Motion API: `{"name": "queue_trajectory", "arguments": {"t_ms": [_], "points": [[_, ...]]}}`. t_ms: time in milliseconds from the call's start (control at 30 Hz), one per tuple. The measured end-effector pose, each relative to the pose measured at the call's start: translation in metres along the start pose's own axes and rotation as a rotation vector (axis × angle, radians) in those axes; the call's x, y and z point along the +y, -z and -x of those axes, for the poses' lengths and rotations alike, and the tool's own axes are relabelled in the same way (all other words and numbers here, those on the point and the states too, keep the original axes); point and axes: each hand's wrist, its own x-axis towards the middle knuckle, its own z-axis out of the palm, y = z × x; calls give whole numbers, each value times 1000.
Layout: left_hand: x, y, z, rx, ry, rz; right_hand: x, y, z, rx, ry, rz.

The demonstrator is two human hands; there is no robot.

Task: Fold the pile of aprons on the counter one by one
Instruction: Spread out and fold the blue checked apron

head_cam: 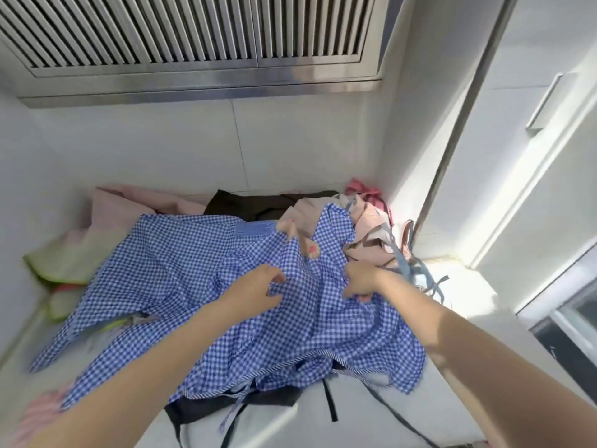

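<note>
Your left hand and right hand each pinched a bunch of the blue check apron, fingers curled into the cloth. The apron lay spread and crumpled atop the pile on the counter, pink and dark aprons far behind, black ties trailing near.

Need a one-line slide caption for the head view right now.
Both hands, left hand and right hand, grip the blue gingham apron atop the pile.
</note>
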Motion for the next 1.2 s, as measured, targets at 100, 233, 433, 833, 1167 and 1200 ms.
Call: {"name": "queue_trajectory", "arguments": {"t_ms": [100,233,433,833,1167,1200], "points": [[-14,2,12,-41,21,66,-24,8,19,50,37,-216],[1,6,11,7,15,166,-87,62,50,301,190,-574],[9,-10,16,-212,-115,-72,-115,59,61,79,237,-29],[14,-30,9,-290,5,-78,-64,-51,44,-215,-3,329],[79,230,9,435,-97,-471,-156,166,134,994,-59,332],[79,249,15,489,-45,-519,-167,185,150,1035,-63,344]]}}
